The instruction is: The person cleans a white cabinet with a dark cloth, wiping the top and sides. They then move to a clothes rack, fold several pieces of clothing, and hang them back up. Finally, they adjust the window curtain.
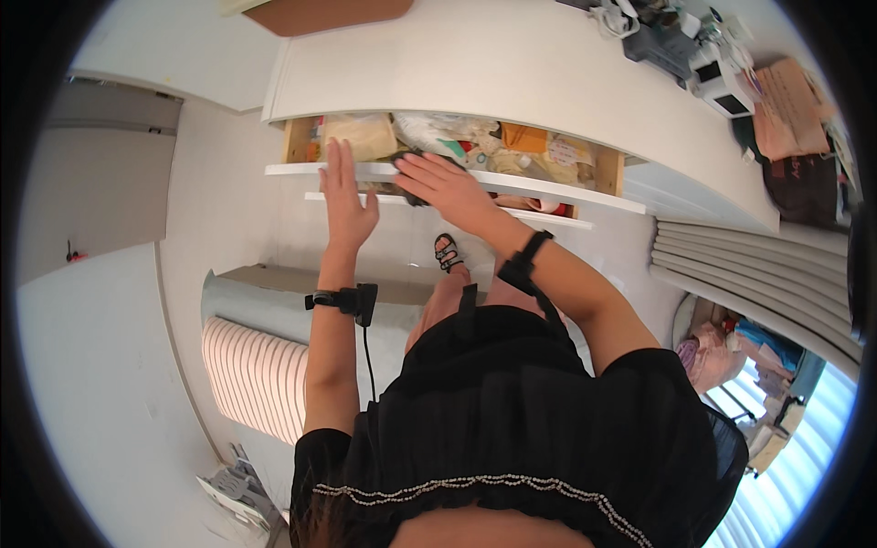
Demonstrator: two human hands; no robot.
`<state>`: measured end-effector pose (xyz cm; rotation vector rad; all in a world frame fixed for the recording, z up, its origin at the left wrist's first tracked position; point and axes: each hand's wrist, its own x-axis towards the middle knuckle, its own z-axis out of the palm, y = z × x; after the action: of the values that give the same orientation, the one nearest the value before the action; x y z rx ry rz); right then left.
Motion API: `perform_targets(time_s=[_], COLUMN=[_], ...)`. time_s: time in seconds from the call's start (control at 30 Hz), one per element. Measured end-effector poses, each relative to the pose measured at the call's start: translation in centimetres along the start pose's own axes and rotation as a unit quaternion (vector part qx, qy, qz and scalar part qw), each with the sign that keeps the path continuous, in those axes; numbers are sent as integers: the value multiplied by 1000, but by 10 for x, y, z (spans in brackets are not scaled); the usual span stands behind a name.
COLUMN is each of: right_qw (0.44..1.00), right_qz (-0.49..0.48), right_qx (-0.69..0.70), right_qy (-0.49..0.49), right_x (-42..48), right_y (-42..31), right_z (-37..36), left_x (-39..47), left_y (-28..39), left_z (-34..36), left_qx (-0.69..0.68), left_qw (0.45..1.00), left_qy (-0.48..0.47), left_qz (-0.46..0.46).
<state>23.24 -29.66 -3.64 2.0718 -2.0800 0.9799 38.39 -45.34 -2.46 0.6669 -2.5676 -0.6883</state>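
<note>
Before me a white drawer front [562, 188] is pulled out from a white cabinet. My left hand [349, 198] is over its left part, fingers extended, thumb apart, nothing visible in it. Beside it, my right hand [445, 188] lies across the drawer front, over a dark item [413, 197] that shows on both sides of the edge. Its thumb is hidden, so whether it grips the item cannot be told. Inside the drawer are a pale yellow container [360, 135], white plastic bags [428, 130], an orange cloth-like item [524, 137] and a see-through packet [570, 152].
Under it, a second drawer [548, 220] juts out partway. Electronic devices [719, 82] and a brown paper bag [788, 103] stand on the white cabinet top [479, 61]. A bed with a striped pillow [257, 377] is behind at left; a grey curtain [747, 274] hangs at right.
</note>
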Motion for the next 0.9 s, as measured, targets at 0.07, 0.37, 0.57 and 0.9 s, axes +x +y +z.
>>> perform_targets(time_s=[0.07,0.37,0.57,0.9], right_qw=[999,979,956,957], right_qz=[24,191,257,280], right_qx=[-12,-67,-142,-72], right_qy=[-18,10,3,-32], right_x=[-33,-141,-197,-181], right_y=[10,38,47,1], right_z=[-35,-132,-172,-199], left_x=[8,20,12,-8], left_y=[22,51,57,61], left_z=[15,72,67,54], left_qx=[-28,-11,-6,-16], left_qw=[998,987,989,986], left_qy=[-32,-125,-126,-151], left_qz=[42,103,71,70])
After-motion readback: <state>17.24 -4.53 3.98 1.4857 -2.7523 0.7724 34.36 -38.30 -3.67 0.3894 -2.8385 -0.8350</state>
